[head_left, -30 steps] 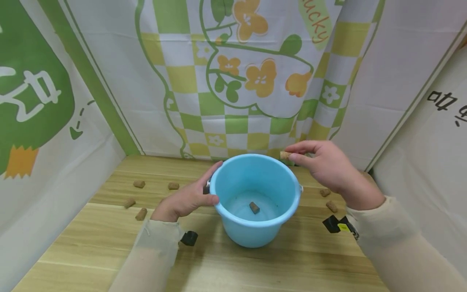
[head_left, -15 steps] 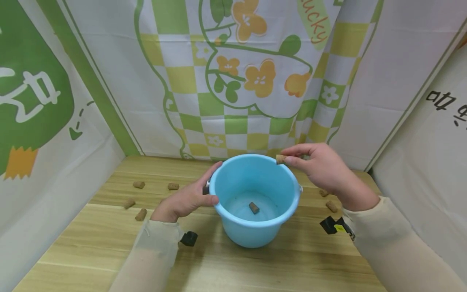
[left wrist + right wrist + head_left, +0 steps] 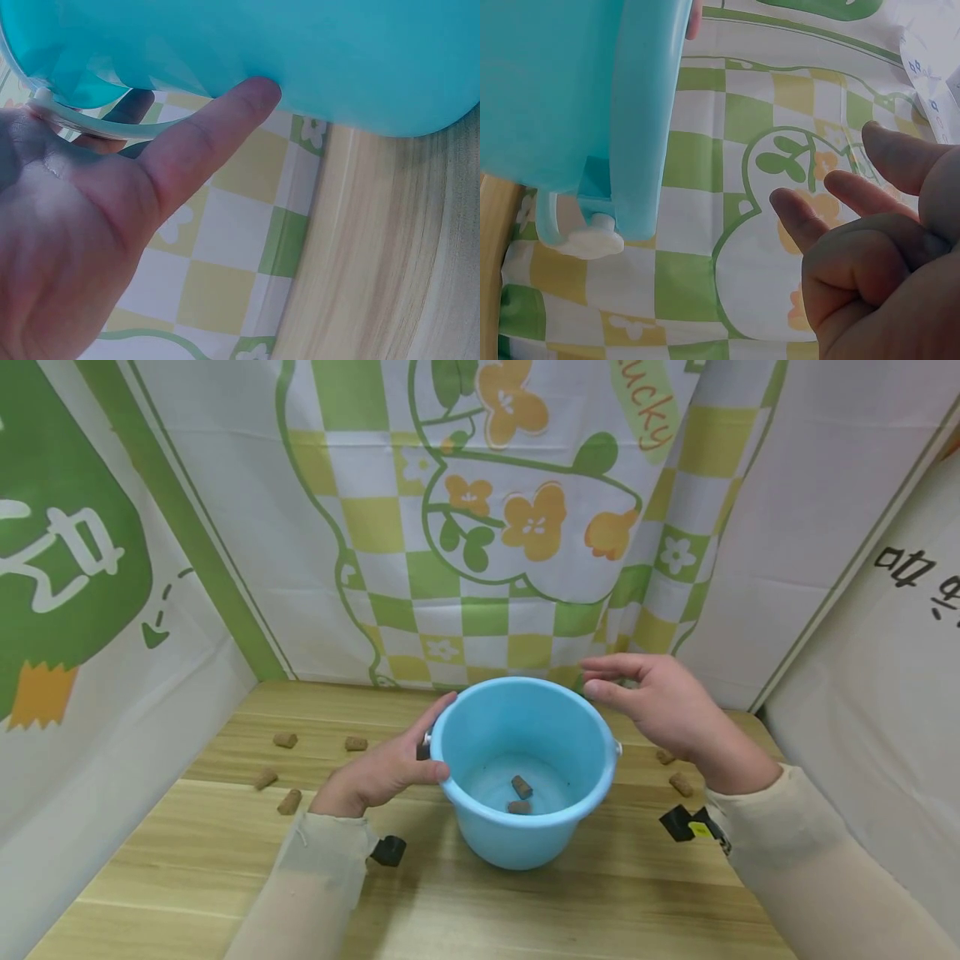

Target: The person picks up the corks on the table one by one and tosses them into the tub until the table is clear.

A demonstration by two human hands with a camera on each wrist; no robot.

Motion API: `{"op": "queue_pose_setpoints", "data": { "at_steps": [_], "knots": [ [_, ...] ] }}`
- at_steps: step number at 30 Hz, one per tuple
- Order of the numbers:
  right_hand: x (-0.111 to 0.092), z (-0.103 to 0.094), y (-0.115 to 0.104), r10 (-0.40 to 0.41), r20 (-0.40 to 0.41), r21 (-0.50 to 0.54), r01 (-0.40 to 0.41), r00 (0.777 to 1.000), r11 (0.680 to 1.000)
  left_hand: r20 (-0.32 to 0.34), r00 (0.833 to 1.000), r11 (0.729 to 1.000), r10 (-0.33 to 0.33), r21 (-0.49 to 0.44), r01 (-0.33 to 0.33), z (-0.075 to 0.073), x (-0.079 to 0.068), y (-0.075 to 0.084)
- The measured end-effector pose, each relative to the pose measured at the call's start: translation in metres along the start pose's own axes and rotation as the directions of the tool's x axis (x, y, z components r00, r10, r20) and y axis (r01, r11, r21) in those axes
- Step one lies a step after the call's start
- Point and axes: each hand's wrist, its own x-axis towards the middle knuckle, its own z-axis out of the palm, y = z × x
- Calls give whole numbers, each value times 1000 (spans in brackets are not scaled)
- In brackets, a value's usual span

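A light blue bucket [image 3: 517, 839] stands upright on the wooden table. Two brown corks, an upper cork [image 3: 521, 787] and a lower cork [image 3: 519, 807], lie on its floor. Against the bucket's left side rests my left hand [image 3: 390, 768], thumb and fingers spread along the outer wall near the rim; the left wrist view shows the straight thumb [image 3: 217, 139] pressed to the wall beside the bucket handle [image 3: 112, 129]. Over the right rim hovers my right hand [image 3: 660, 702], its fingers parted and holding nothing; the right wrist view has it apart from the bucket.
Several corks, among them a cork [image 3: 289, 802], are scattered on the table at left. To the right lie a cork [image 3: 681, 784] and another cork [image 3: 665, 757], partly behind the right wrist. A patterned curtain [image 3: 487, 610] hangs behind the table's back edge.
The right hand has moved slightly left to the rim and let go of the cork it pinched. That cork is now inside the bucket beside the first. The left hand stays put.
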Motion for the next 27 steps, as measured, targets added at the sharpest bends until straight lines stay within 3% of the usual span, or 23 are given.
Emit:
{"op": "queue_pose_setpoints", "data": {
  "at_steps": [19, 22, 27],
  "knots": [
    [-3, -17, 22, 78, -17, 66, -76, 997, 995, -2, 1000, 1000, 0, 6, 0, -1, 1, -1],
    [-4, -22, 27, 106, -18, 103, -103, 994, 989, -5, 1000, 1000, 0, 11, 0, -1, 0, -1],
    [-4, -32, 38, 128, -28, 266, -116, 991, 957, -4, 1000, 1000, 3, 11, -2, -1, 0, -1]
  ]
}}
